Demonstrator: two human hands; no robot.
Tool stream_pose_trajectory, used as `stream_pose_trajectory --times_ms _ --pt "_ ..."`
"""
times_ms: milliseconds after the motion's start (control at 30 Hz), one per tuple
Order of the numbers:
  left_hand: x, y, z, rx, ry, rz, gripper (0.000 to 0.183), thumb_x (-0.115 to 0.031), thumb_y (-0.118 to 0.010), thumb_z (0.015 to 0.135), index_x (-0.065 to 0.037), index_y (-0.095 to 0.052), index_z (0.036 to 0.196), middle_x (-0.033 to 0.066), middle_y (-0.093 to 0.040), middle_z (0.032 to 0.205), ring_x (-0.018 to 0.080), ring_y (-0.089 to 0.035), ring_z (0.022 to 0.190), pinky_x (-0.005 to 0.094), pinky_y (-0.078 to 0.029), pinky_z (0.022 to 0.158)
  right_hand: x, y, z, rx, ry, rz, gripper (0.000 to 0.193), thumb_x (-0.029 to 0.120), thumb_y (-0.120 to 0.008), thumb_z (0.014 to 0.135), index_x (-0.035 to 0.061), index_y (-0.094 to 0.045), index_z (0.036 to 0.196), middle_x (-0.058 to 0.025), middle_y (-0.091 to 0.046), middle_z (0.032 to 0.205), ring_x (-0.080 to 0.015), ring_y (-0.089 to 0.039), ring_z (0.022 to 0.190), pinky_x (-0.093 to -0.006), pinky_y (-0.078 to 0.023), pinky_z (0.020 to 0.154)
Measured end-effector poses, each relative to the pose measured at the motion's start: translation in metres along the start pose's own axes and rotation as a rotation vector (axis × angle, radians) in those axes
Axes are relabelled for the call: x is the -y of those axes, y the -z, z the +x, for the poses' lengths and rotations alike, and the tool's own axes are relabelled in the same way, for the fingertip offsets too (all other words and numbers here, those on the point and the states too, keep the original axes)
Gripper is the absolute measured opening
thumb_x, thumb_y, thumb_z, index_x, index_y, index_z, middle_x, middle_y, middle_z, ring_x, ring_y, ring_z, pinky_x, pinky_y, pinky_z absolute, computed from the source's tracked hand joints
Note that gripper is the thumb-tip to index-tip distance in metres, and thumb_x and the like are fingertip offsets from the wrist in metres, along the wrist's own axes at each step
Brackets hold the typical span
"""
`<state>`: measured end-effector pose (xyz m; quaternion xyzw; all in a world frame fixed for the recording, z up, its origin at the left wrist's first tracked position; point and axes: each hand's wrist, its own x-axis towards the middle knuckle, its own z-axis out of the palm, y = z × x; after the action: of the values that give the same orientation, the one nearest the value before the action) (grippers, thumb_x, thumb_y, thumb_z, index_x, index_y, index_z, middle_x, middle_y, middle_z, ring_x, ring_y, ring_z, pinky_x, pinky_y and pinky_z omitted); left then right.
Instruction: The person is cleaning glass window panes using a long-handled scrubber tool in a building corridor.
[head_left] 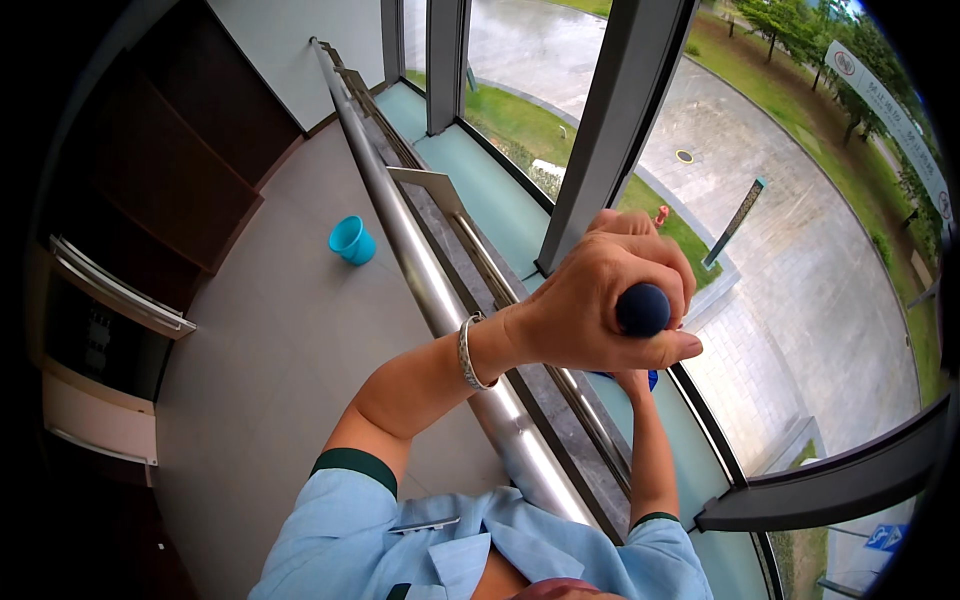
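Note:
My left hand [610,290], with a bracelet at the wrist, is raised out over the metal railing and closed around a handle. Only the handle's dark blue rounded end [642,310] shows, pointing up out of the fist; the rest is hidden below it. My right hand [631,379] is lower down, behind the left one and close to the window side. Its fingers are hidden, so its grip does not show. Bits of something bright blue [653,380] peek out beside it, too covered to name.
The thick metal handrail [425,275] runs diagonally past my body, with thinner rails beside it. Beyond lie a pale green ledge [480,165], dark window frames [610,110] and tall glass. On the grey floor stands a turquoise bucket [352,241]. Dark wood panels [150,150] line the left.

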<state>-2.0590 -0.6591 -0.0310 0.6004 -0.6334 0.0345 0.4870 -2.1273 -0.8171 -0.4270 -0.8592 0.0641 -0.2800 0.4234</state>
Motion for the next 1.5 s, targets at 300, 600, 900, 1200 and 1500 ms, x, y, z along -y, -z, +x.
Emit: stream_pose_trajectory --times_ms 300,600,900,1200,1500 --pt "0.054 0.007 -0.002 0.156 0.251 -0.588 0.020 -0.020 -0.081 0.074 -0.006 -0.066 0.076 0.0045 -0.065 0.073 0.0111 -0.061 0.069 0.0237 -0.050 0.064 0.012 0.034 -0.015 0.273 -0.593 -0.163 0.042 0.042 -0.064 0.084 0.0005 -0.062 0.078 -0.0215 -0.061 0.074 -0.0404 -0.060 0.071 -0.0448 -0.046 0.063" --pt "0.066 0.031 0.054 0.018 0.161 -0.738 0.021 -0.020 -0.074 0.083 -0.004 -0.063 0.076 0.0039 -0.063 0.062 0.0101 -0.061 0.055 0.0222 -0.052 0.054 0.029 0.031 0.051 0.124 -0.511 0.032 0.038 0.038 -0.067 0.085 0.0008 -0.062 0.078 -0.0180 -0.058 0.065 -0.0313 -0.055 0.060 -0.0401 -0.044 0.058" --pt "0.089 0.052 0.061 0.325 -0.132 -0.504 0.026 -0.022 -0.079 0.077 -0.005 -0.061 0.069 -0.0008 -0.053 0.055 0.0060 -0.051 0.053 0.0189 -0.039 0.048 0.010 -0.051 0.130 -0.257 -0.297 0.358 0.022 0.017 -0.074 0.079 0.0007 -0.059 0.080 -0.0109 -0.054 0.068 -0.0185 -0.050 0.062 -0.0315 -0.043 0.060" --pt "0.170 0.060 0.050 0.196 0.301 -0.575 0.018 -0.008 -0.069 0.079 -0.004 -0.057 0.066 0.0038 -0.058 0.062 0.0098 -0.058 0.058 0.0256 -0.048 0.055 0.054 -0.093 0.179 -0.015 -0.548 -0.111 0.057 0.033 -0.074 0.075 -0.0021 -0.053 0.115 -0.0263 -0.062 0.104 -0.0392 -0.060 0.097 -0.0432 -0.047 0.086" --pt "0.190 0.059 0.163 0.506 0.515 -0.419 0.016 -0.013 -0.070 0.081 -0.006 -0.059 0.072 0.0059 -0.065 0.069 0.0150 -0.066 0.071 0.0296 -0.053 0.074 0.225 -0.032 0.243 0.210 -0.286 1.821 0.068 0.058 -0.033 0.096 0.0017 -0.045 0.132 -0.0167 -0.050 0.133 -0.0291 -0.052 0.117 -0.0408 -0.040 0.103"
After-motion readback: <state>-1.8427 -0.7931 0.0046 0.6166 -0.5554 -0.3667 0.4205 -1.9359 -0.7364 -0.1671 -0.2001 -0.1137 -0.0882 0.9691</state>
